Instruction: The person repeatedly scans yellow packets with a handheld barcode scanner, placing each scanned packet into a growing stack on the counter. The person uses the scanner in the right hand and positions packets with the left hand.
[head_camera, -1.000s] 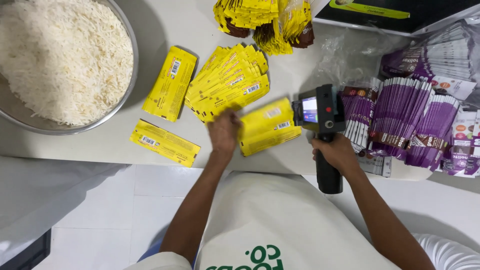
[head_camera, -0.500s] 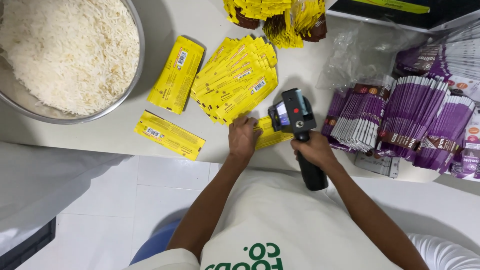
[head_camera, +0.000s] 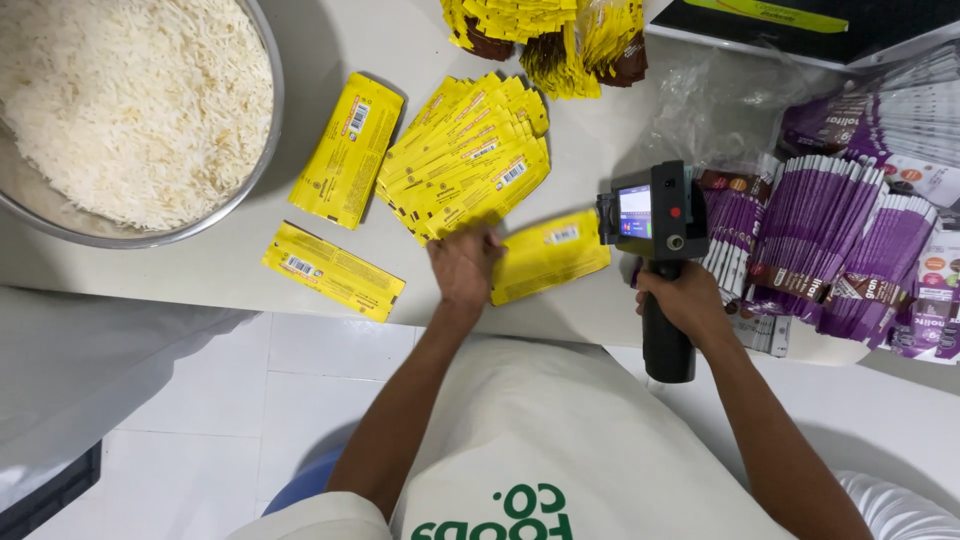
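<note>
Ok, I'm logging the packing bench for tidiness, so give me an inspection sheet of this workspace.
Surface: pale counter, white tiled floor below.
Job's things: yellow pouch lies flat under the left hand; black handheld device with a small screen gripped in the right hand, beside the pouch.
Clutter: fanned stack of yellow pouches; two separate yellow pouch bundles; more yellow pouches at the top edge; purple pouches in rows; clear plastic bag.
Hands: left flat on the pouch; right closed round the device's handle.
Cables: nothing seen.
Surroundings: steel bowl of white rice; dark tray at top right.
</note>
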